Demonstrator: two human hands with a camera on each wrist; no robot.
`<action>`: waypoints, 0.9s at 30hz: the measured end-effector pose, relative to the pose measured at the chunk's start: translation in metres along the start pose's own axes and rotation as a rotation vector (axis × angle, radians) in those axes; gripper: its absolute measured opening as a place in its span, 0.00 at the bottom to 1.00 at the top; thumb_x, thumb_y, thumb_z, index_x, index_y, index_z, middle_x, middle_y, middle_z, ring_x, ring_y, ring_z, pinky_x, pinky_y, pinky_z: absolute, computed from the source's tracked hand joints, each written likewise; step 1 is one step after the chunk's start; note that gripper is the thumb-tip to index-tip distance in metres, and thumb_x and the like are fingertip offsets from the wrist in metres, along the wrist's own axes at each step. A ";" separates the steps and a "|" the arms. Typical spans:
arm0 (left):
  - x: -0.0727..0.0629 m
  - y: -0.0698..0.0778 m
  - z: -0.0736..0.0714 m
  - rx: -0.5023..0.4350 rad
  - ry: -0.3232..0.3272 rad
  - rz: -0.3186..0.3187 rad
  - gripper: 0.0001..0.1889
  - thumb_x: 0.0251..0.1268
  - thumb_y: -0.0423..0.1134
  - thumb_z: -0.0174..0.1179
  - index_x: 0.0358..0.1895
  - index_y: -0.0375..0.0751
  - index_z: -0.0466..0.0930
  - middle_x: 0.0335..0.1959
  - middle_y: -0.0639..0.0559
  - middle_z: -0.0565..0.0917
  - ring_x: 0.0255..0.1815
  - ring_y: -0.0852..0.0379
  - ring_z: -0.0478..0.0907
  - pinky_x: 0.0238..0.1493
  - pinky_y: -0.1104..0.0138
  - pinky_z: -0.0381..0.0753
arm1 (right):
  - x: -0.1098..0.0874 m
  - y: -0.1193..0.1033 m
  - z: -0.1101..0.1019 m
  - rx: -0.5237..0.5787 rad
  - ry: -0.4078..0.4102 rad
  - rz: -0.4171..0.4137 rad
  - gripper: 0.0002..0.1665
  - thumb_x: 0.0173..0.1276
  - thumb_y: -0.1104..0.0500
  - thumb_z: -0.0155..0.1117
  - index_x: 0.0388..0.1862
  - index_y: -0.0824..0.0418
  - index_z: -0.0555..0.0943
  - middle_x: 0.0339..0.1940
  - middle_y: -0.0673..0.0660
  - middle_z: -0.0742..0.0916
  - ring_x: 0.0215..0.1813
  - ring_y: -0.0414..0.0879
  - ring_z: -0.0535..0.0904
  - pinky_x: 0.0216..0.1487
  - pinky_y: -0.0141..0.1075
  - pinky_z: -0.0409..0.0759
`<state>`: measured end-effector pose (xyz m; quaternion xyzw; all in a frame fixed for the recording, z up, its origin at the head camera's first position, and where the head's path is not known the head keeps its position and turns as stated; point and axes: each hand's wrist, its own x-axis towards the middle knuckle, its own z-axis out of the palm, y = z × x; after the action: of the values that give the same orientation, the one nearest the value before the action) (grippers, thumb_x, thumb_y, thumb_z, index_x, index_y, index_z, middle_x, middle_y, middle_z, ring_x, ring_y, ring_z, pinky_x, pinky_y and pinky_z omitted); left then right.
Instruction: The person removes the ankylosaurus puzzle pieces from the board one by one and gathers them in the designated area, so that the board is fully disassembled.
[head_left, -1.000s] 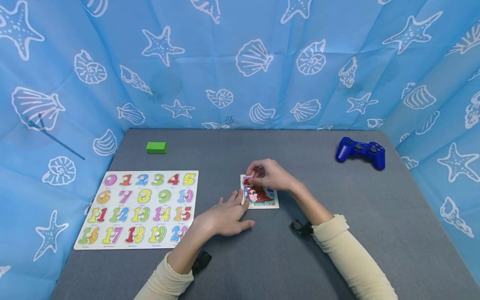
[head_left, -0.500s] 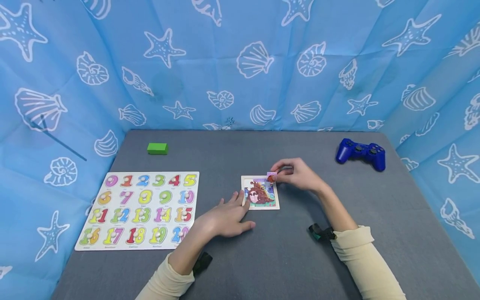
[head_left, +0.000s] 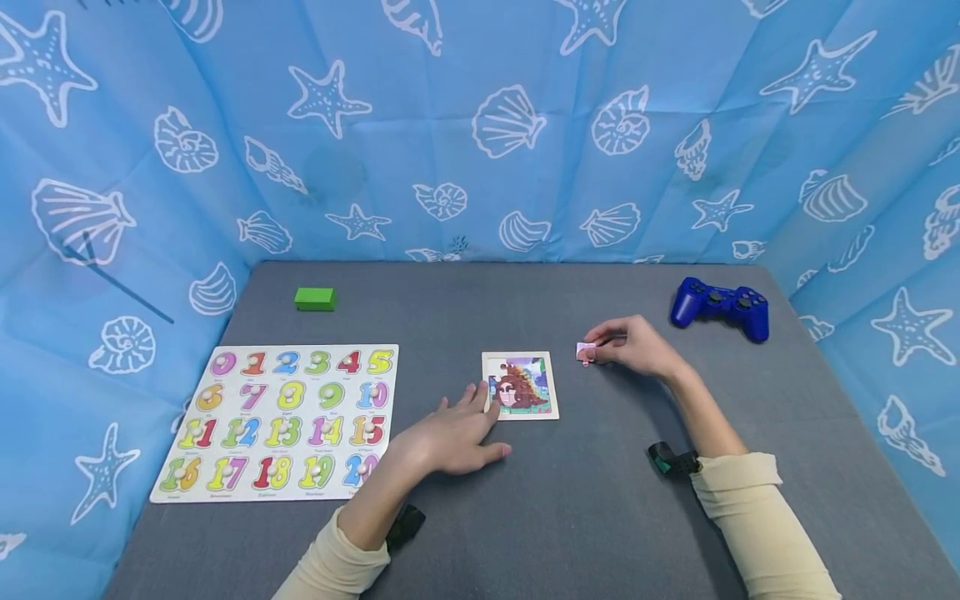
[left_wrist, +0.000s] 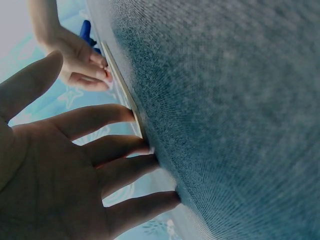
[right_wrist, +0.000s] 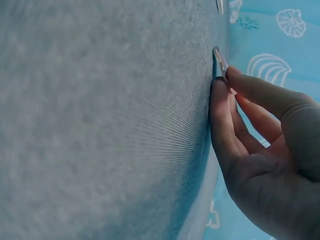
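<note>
A blue cloth [head_left: 420,142] patterned with white shells and starfish backs a grey table [head_left: 555,525], and here's the head view: the small jigsaw [head_left: 527,392] sits mid-table, a pale gap at its eleven o'clock corner. The left hand [head_left: 455,433], at its eight o'clock, lies flat, straight fingers on the rim. The right hand [head_left: 637,343], between two and three o'clock, pinches a loose piece [head_left: 586,352], clear of the frame. One piece being handled, it seems; the next move probably calls for a controlled fingertip grip and a steady frame. Reading matter: the number board [head_left: 231,398], at nine o'clock, shows 0 to 20, its captions too small to read. A green block [head_left: 315,300] at ten and a blue controller [head_left: 720,308] past two show no legible brand.

Left wrist view: fingers extended, fingertips against the jigsaw's edge, nothing grasped.

Right wrist view: thumb and fingers grip the piece edge-on, low over the table; contact, can't tell.
</note>
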<state>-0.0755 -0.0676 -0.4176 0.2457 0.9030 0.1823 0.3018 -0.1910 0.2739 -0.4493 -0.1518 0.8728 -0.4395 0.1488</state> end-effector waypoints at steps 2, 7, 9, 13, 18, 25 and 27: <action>0.000 0.000 0.000 -0.001 -0.002 0.002 0.40 0.85 0.59 0.54 0.88 0.41 0.56 0.92 0.38 0.45 0.94 0.40 0.43 0.89 0.36 0.52 | 0.001 0.001 0.000 -0.012 0.006 0.003 0.13 0.72 0.67 0.74 0.52 0.75 0.89 0.45 0.71 0.93 0.38 0.35 0.89 0.39 0.26 0.85; 0.000 0.000 0.000 0.003 -0.001 0.005 0.40 0.85 0.60 0.54 0.88 0.41 0.57 0.92 0.38 0.45 0.94 0.40 0.44 0.89 0.35 0.52 | 0.002 0.002 0.000 -0.087 0.025 0.001 0.12 0.73 0.65 0.75 0.51 0.71 0.91 0.45 0.69 0.94 0.39 0.36 0.88 0.39 0.25 0.83; 0.000 0.000 0.001 0.004 -0.002 0.005 0.40 0.85 0.60 0.53 0.88 0.41 0.56 0.92 0.38 0.45 0.94 0.40 0.43 0.88 0.35 0.52 | 0.002 0.002 -0.001 -0.123 0.035 -0.005 0.12 0.73 0.65 0.75 0.51 0.71 0.91 0.45 0.69 0.94 0.39 0.36 0.89 0.39 0.25 0.83; 0.000 0.000 0.001 0.004 -0.004 0.004 0.40 0.85 0.60 0.53 0.88 0.41 0.56 0.92 0.38 0.45 0.94 0.40 0.43 0.89 0.35 0.52 | 0.000 -0.002 0.000 -0.149 0.058 0.000 0.12 0.73 0.65 0.75 0.51 0.69 0.91 0.46 0.68 0.94 0.39 0.38 0.90 0.39 0.25 0.82; 0.001 0.000 0.001 -0.002 -0.010 -0.003 0.40 0.86 0.59 0.53 0.88 0.41 0.56 0.93 0.39 0.45 0.94 0.41 0.43 0.89 0.37 0.51 | 0.001 -0.009 0.006 -0.079 0.040 -0.033 0.13 0.74 0.64 0.74 0.53 0.70 0.90 0.46 0.69 0.94 0.41 0.43 0.92 0.40 0.27 0.85; 0.008 -0.006 0.004 0.002 -0.018 -0.009 0.41 0.85 0.60 0.54 0.89 0.42 0.55 0.93 0.38 0.43 0.94 0.40 0.42 0.88 0.34 0.50 | 0.005 -0.024 0.021 -0.014 -0.021 -0.076 0.15 0.74 0.64 0.74 0.55 0.71 0.89 0.49 0.69 0.93 0.43 0.46 0.92 0.43 0.29 0.88; 0.014 -0.011 0.009 0.004 -0.013 -0.006 0.42 0.84 0.62 0.53 0.89 0.43 0.55 0.93 0.38 0.43 0.94 0.40 0.41 0.88 0.33 0.51 | 0.007 -0.029 0.027 0.001 -0.037 -0.080 0.15 0.74 0.64 0.73 0.55 0.71 0.89 0.50 0.69 0.93 0.43 0.45 0.92 0.43 0.29 0.87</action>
<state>-0.0834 -0.0675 -0.4361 0.2448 0.9022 0.1779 0.3075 -0.1834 0.2351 -0.4417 -0.1945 0.8628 -0.4428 0.1472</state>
